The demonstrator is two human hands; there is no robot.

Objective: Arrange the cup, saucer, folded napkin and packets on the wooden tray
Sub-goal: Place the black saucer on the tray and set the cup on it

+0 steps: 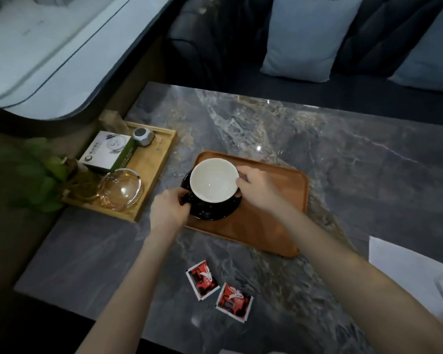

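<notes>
Both grips are closed on the cup [213,179], left hand [169,210] at its handle, right hand [256,186] at the rim, seated on the saucer [210,212] on the wooden tray [274,221]; a careless twist could skate it sideways.

Wooden tray [279,200]: right half bare, open from 3 o'clock. Cup [214,180] on saucer [212,213] fills left end. Bamboo tray [149,180], cluttered, blocks 9 o'clock. Packets [219,290] at 6 o'clock, table around them bare.
</notes>
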